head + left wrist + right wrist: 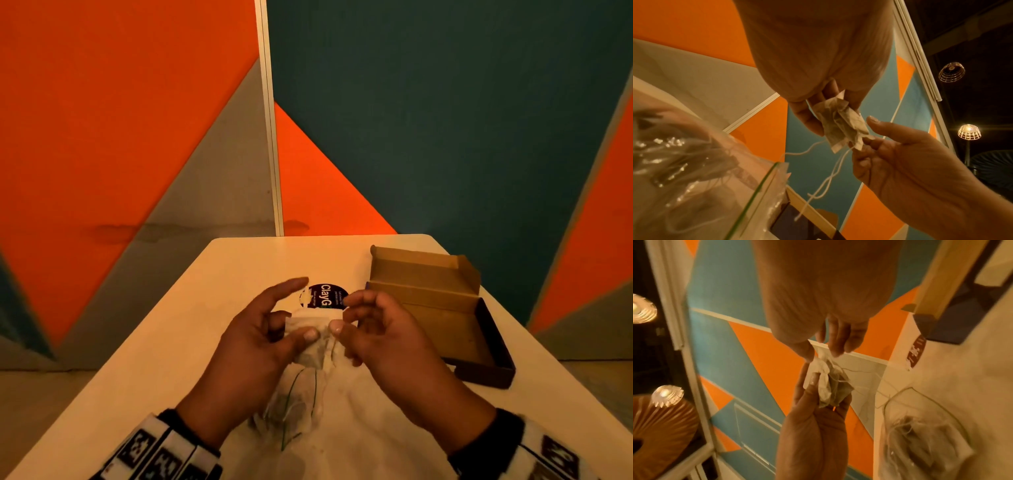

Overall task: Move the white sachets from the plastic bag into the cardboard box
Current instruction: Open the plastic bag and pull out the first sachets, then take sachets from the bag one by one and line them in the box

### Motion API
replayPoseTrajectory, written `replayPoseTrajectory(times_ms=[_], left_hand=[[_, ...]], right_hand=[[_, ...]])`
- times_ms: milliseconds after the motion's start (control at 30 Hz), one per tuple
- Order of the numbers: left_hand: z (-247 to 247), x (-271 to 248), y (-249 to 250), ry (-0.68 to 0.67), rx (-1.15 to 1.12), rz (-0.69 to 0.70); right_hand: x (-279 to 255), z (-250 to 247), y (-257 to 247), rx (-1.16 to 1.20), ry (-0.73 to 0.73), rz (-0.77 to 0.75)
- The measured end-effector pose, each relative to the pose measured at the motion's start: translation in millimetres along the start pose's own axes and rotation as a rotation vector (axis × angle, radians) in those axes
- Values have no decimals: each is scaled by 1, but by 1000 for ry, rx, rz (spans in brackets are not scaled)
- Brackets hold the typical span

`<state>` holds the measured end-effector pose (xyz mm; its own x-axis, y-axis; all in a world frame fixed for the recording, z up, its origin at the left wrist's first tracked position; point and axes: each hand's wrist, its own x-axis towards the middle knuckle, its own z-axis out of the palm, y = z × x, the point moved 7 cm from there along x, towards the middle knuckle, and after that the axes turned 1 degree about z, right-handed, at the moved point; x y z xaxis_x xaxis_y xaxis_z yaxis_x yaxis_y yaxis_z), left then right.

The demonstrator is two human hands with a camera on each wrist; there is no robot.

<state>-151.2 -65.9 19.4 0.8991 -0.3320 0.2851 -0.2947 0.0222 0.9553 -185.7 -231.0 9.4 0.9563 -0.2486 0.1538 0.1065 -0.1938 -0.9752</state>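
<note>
A small bundle of white sachets with loose strings is held above the table between both hands. My left hand pinches its left side with thumb and curled fingers, the index finger stretched forward. My right hand pinches its right end. The left wrist view shows the sachets crumpled together, strings dangling. Below the hands lies the clear plastic bag with a green zip line, several more sachets inside. The open cardboard box sits to the right, its inside bare where it shows.
A dark round ClayG sticker lies on the white table just beyond the hands. Orange, teal and grey wall panels stand right behind the table's far edge. The box's dark lid tray reaches toward the right edge.
</note>
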Motion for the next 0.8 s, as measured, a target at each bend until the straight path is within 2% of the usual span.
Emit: replayPoseTrajectory(times_ms=[67,133,333,467,567,700,800], left_hand=[[0,0,1,14,-7,3],[0,1,0,32,17,4],[1,0,-2,97,58,46],[-8,-1,-5,125,38,12],[-16,-2,-9,40,221,4],[-28,-5,-35,-192,732,-190],[-31,-11,-51,-342,881,-298]], right_hand=[[-1,9,6,110,-109,81],[-2,15,9,88,-163,98],[2,13,13,85,-141,118],[4,10,14,88,-145,142],[13,-9,6,71,-81,172],[50,-51,-9,-14,23,123],[86,-72,-5,-24,62,111]])
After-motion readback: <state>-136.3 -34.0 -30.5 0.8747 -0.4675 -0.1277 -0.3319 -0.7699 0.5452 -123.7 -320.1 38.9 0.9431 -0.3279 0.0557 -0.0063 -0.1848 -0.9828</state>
